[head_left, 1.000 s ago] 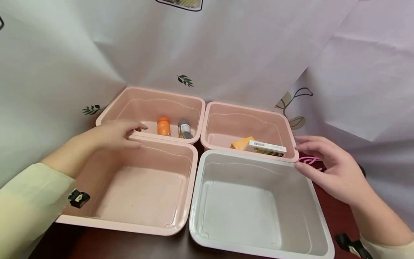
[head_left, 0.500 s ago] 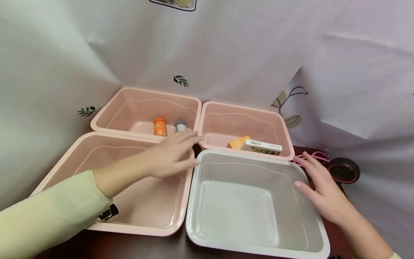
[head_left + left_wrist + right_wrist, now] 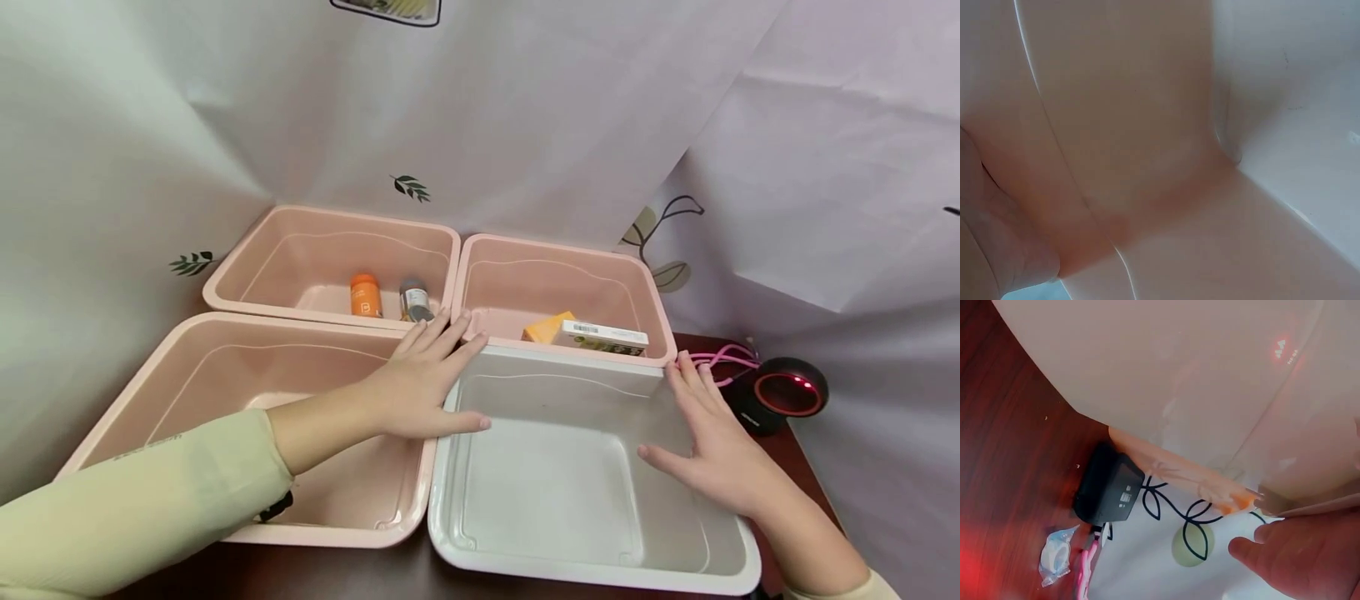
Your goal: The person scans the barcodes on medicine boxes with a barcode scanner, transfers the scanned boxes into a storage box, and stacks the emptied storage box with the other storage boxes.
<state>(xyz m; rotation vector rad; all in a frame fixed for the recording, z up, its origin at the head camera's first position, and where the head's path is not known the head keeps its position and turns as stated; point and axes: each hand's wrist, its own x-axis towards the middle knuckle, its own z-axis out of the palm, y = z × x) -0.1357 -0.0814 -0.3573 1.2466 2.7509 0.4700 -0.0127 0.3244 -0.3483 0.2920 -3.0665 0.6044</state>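
My left hand [image 3: 423, 387], fingers spread and straight, lies over the back left corner of the light grey bin [image 3: 547, 492], where it meets the pink bins. At that bin's back right corner, my right hand [image 3: 712, 446] touches the rim with extended fingers. The front left pink bin [image 3: 330, 535] is under my left forearm. An orange bottle [image 3: 366, 297] and a grey-capped bottle [image 3: 415, 300] stand in the back left pink bin [image 3: 337, 250]. In the back right pink bin [image 3: 555, 279] are a yellow-orange box [image 3: 547, 327] and a white box [image 3: 603, 337].
Right of the bins on the dark red table [image 3: 1016, 456] sits a black device [image 3: 787, 396] with red lights, beside a pink cord [image 3: 726, 358]. A plastic-wrapped white roll [image 3: 1055, 556] lies nearby in the right wrist view. A patterned cloth [image 3: 525, 125] hangs behind.
My left hand has moved right from the left bins to the grey bin's back left corner. My right hand has shifted slightly to the grey bin's right rim. The black device has come into view.
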